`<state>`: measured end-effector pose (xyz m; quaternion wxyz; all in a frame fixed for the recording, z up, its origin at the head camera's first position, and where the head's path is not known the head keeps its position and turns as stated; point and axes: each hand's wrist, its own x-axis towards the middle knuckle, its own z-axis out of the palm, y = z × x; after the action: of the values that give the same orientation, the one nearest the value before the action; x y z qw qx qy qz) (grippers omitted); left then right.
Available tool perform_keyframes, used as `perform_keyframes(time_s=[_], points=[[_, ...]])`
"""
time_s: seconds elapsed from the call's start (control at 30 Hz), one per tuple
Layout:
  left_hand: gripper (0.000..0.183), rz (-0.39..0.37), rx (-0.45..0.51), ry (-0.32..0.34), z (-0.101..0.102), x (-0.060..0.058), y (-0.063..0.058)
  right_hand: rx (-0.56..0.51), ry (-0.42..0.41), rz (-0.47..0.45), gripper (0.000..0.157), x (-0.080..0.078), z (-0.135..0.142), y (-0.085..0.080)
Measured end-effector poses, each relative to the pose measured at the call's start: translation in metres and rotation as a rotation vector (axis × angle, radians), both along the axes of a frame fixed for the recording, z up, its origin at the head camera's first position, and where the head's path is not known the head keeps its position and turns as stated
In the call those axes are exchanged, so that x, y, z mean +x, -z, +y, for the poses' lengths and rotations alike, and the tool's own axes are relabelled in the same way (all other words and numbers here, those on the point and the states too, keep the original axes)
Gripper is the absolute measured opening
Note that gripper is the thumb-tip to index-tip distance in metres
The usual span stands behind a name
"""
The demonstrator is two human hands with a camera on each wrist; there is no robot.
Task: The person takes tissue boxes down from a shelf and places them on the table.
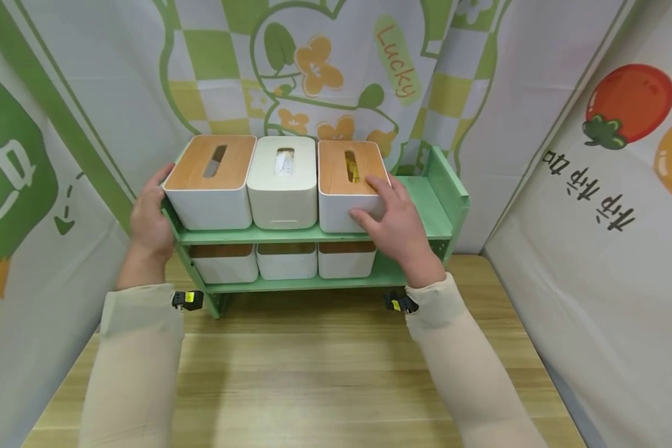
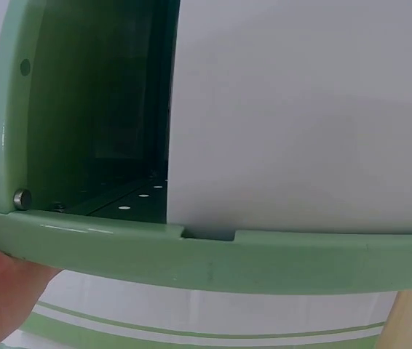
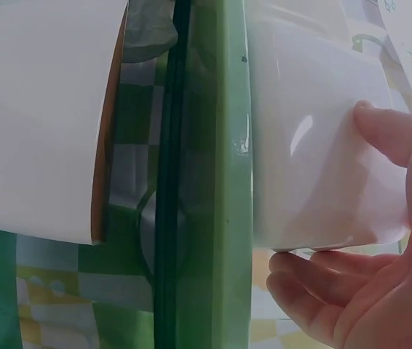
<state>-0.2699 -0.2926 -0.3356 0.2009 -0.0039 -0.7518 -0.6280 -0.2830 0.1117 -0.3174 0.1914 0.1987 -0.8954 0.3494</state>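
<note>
A green two-tier shelf (image 1: 291, 234) stands on the table with three tissue boxes on its upper tier. My right hand (image 1: 399, 227) grips the right tissue box (image 1: 336, 211), white with a wood-look lid. Its thumb lies on the front face, and other fingers are on the lid and right side. Through that lid's slot something yellow shows. Against the shelf's left end panel rests my left hand (image 1: 152, 221), next to the left wood-lidded tissue box (image 1: 213, 208); its fingers are partly hidden. Between them sits the cream tissue box (image 1: 284, 202), something white showing in its slot.
Three more white boxes, one a left lower box (image 1: 226, 269), stand on the lower tier. Right of the upper boxes is a bare stretch of shelf (image 1: 428, 205) up to the right end panel (image 1: 450, 180). The wooden table (image 1: 308, 367) extends in front; printed curtains (image 1: 213, 62) hang behind.
</note>
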Motion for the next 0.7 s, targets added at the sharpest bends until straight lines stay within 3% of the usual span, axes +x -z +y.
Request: perform_keyframes(time_s=[0.23,0.47,0.7], points=[[0.06,0.012,-0.014,-0.009,0.0,0.0,0.0,0.009,0.016,-0.007,0.068,0.009,0.002,-0.002],[0.06,0.012,-0.014,-0.011,0.0,-0.001,0.001,0.028,0.019,-0.034,0.08,0.009,0.007,-0.004],[0.06,0.02,0.0,-0.011,0.0,-0.002,0.002,0.044,0.001,-0.032,0.075,0.011,0.01,-0.005]])
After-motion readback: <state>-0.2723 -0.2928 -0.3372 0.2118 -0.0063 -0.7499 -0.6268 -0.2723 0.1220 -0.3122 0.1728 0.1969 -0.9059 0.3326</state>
